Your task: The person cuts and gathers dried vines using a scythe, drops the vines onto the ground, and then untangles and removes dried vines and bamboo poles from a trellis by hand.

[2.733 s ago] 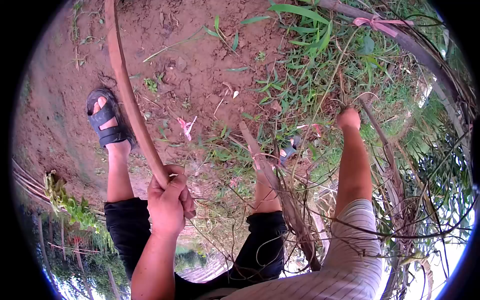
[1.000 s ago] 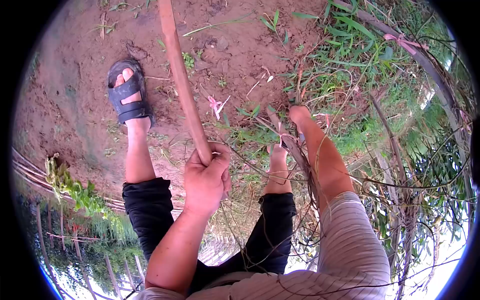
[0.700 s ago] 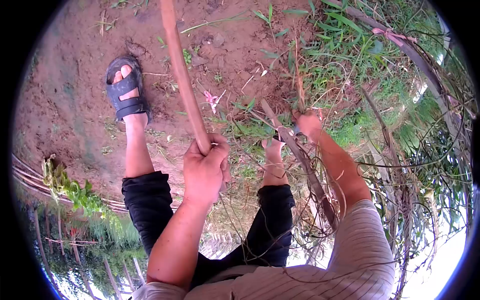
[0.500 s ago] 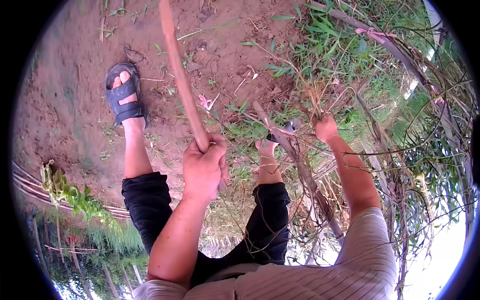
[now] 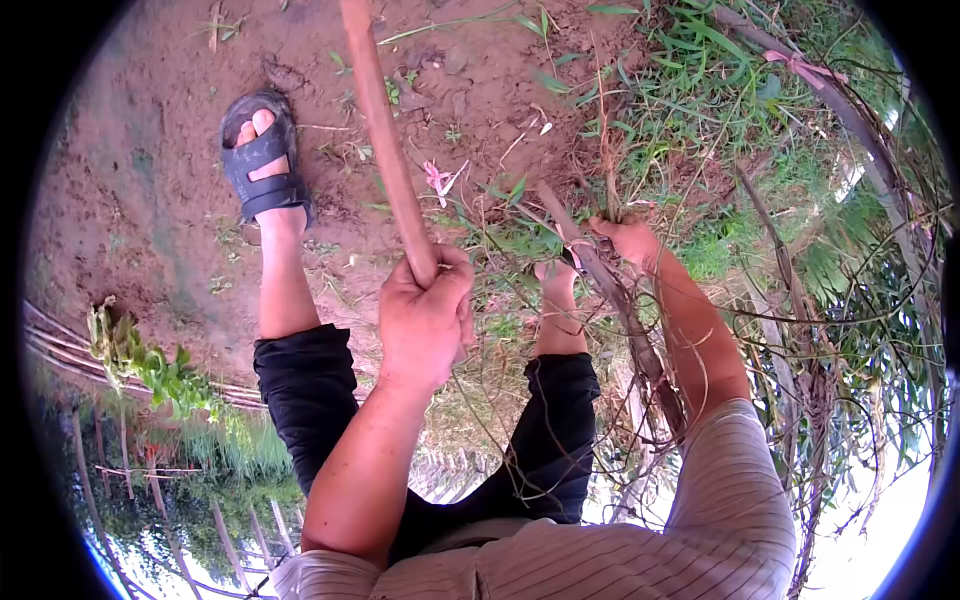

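Head view showed the bare left hand [image 5: 425, 325] with its fingers curled fully around a long, smooth, reddish-brown wooden pole [image 5: 388, 145], which ran up past the top edge. The bare right hand [image 5: 628, 238] had its fingers closed on the lower end of a thin, dry, brown stalk [image 5: 606, 140], pointing away from the body. Just beside it slanted a rough, grey-brown branch [image 5: 603, 272]. Between pole and stalk, a crumpled pink ribbon [image 5: 437, 178] lay on reddish-brown soil [image 5: 160, 190]. Long-bladed green grass [image 5: 715, 45] grew near the stalk; farther left was a black strapped sandal [image 5: 255, 153].
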Available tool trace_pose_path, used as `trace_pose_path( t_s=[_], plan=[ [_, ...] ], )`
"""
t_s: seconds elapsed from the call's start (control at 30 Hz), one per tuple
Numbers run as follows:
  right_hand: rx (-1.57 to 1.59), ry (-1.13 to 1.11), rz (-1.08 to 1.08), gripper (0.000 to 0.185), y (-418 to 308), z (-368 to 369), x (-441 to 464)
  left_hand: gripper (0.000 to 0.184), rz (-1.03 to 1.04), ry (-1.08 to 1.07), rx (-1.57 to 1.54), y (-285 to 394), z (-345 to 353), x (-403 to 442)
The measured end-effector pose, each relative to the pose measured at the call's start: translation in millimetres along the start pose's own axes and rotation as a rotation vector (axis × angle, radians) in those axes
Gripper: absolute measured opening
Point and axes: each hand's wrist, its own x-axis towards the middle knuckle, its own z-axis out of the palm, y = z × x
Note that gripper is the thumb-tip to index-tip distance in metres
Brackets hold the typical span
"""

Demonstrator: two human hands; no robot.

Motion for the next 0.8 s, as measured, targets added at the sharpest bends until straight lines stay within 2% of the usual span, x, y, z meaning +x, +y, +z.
trace_pose_path(
  t_s=[0.1, 0.13, 0.3, 0.33, 0.4, 0.5, 0.57, 0.63, 0.7, 0.73, 0.8],
  plan=[
    [-0.148, -0.089, 0.047, 0.032, 9.9, 21.4, 24.0, 0.011, 0.002, 0.011, -0.001, -2.0, 0.3, 1.8],
    [0.163, -0.308, 0.132, 0.028, 6.3, 26.1, 15.8, 0.011, -0.002, 0.020, -0.004, -2.6, 0.2, 2.2],
    [0.221, -0.373, 0.192, 0.026, 30.0, 26.2, 28.1, 0.011, -0.004, 0.027, 0.010, -1.4, 0.4, 2.0],
    [-0.047, -0.402, -0.109, 0.025, 60.7, 25.4, 47.9, 0.011, -0.007, 0.032, 0.015, -0.9, 0.8, 2.4],
    [-0.319, -0.422, -0.413, 0.025, 66.2, 25.4, 53.8, 0.011, 0.001, 0.031, 0.019, -0.5, 0.0, 2.4],
    [-0.263, -0.350, -0.256, 0.027, 59.3, 23.7, 35.4, 0.011, -0.002, 0.010, 0.015, -0.1, -6.0, 4.3],
    [0.141, -0.287, 0.193, 0.028, 18.7, 19.4, -4.6, 0.010, -0.015, -0.006, 0.004, -2.5, -7.0, 5.1],
    [0.212, -0.295, 0.261, 0.031, 27.9, 15.5, -19.9, 0.010, -0.001, 0.023, 0.022, -2.3, -6.9, 3.7],
    [0.233, -0.307, 0.202, 0.034, 50.4, -3.8, -37.1, 0.010, -0.003, 0.029, 0.024, 0.4, -8.8, 1.7],
    [0.118, -0.361, -0.015, 0.033, 80.6, -14.9, -39.8, 0.010, -0.008, 0.030, 0.023, 0.0, -7.3, 2.5],
    [0.015, -0.404, -0.199, 0.032, 113.7, -22.6, -76.2, 0.010, -0.014, 0.020, 0.014, -0.5, -2.5, 2.2]
  ],
)
